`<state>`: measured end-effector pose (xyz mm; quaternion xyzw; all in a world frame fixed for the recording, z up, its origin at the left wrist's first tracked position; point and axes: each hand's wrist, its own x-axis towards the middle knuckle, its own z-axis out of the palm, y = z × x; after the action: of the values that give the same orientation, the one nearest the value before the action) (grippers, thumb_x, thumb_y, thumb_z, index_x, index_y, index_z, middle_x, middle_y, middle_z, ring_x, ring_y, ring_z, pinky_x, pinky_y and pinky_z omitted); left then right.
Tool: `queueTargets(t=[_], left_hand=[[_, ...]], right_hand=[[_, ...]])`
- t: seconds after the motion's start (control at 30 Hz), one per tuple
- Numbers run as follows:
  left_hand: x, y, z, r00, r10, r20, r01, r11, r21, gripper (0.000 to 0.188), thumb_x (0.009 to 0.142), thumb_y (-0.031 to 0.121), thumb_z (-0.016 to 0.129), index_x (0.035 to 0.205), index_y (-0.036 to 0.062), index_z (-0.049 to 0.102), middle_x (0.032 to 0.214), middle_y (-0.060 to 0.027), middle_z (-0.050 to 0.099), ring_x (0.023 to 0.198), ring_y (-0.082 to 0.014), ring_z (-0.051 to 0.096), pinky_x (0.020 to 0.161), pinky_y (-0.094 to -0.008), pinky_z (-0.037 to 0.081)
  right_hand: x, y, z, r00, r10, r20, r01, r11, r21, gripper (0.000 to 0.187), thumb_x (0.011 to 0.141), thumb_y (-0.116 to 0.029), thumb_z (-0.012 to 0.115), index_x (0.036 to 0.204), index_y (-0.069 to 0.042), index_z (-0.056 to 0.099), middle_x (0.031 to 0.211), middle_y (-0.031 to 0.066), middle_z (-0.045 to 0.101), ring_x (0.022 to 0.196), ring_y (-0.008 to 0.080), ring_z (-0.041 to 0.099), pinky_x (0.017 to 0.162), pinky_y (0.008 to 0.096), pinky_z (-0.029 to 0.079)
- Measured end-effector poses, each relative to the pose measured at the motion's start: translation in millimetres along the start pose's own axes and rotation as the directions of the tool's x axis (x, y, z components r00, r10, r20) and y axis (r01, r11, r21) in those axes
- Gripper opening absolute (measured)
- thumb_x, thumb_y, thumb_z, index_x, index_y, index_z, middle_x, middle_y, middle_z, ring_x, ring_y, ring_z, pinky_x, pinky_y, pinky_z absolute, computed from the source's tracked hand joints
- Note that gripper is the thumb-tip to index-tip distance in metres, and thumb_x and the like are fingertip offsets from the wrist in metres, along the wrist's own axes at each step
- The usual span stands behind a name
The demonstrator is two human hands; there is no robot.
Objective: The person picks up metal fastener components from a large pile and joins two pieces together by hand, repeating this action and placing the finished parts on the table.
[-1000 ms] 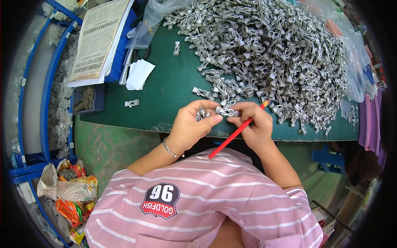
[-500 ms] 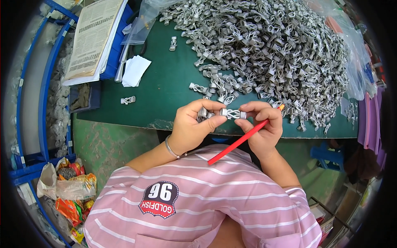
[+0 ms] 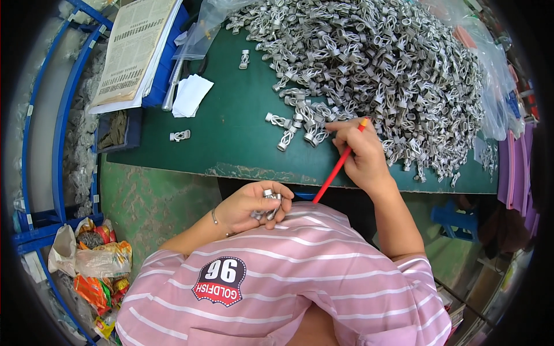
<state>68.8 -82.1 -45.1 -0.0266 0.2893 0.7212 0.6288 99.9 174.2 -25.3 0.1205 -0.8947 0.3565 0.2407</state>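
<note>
I am remotely finding the left hand cupping metal clips short of the pile, apparently so none drop; the right hand is clasping a red pencil at the pile's edge (presumably freeing its pinch, unclear here).

Two hands, one red pencil and one bracelet show. On the worktop, two metal pieces lie singly toward the left edge; the heap toward the far edge defies counting.
</note>
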Motion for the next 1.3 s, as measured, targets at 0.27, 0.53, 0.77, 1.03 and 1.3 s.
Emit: queueTargets(t=[0.27,0.53,0.77,1.03,1.3], left_hand=[[91,-32,-36,0.945,0.17,-0.278,-0.24,0.94,-0.241,0.024,0.084,0.016,0.055,0.105,0.0044,0.055,0.091,-0.0071,0.059,0.082,-0.019,0.057,0.071,-0.0324,0.048],[131,-12,-21,0.902,0.428,0.063,-0.329,0.584,0.742,0.028,0.084,0.018,0.055,0.106,0.0024,0.054,0.099,-0.0121,0.058,0.092,-0.0234,0.056,0.082,-0.0346,0.045],[52,-16,1,0.967,0.158,0.201,-0.198,-0.032,0.98,0.032,0.084,0.019,0.054,0.11,0.0,0.054,0.102,-0.0159,0.06,0.092,-0.0272,0.058,0.084,-0.0323,0.044],[41,18,51,0.84,0.533,-0.098,-0.423,0.759,0.495,0.024,0.08,-0.001,0.059,0.103,-0.0037,0.052,0.082,-0.0088,0.059,0.068,-0.0136,0.06,0.061,-0.0236,0.051],[47,20,49,0.939,0.295,-0.177,-0.27,0.951,0.152,0.023,0.092,0.018,0.045,0.102,-0.0011,0.052,0.085,-0.0086,0.057,0.071,-0.0151,0.059,0.053,-0.0226,0.049]], right_hand=[[-4,-6,-2,0.999,0.041,0.034,-0.04,0.999,-0.028,0.027,0.059,0.014,0.053,0.077,-0.004,0.048,0.07,0.009,0.055,0.071,0.0308,0.052,0.064,0.0372,0.042],[-27,-15,-8,0.814,0.565,0.137,-0.483,0.526,0.7,0.014,0.081,0.007,0.052,0.079,-0.001,0.041,0.083,0.0101,0.056,0.07,0.0139,0.057,0.062,0.0252,0.05],[-28,-12,-8,0.799,0.497,0.339,-0.475,0.175,0.863,0.016,0.081,0.004,0.053,0.08,-0.005,0.04,0.088,0.0132,0.056,0.068,0.0178,0.063,0.055,0.0239,0.051],[-27,-18,1,0.932,0.344,0.11,-0.292,0.538,0.791,0.022,0.076,0.009,0.057,0.079,-0.005,0.04,0.09,0.0137,0.057,0.078,0.016,0.057,0.067,0.0276,0.05],[-9,-40,6,0.981,-0.068,-0.182,0.146,0.878,0.456,0.031,0.065,0.007,0.07,0.075,-0.003,0.043,0.086,0.0173,0.061,0.069,0.022,0.06,0.06,0.0291,0.05]])
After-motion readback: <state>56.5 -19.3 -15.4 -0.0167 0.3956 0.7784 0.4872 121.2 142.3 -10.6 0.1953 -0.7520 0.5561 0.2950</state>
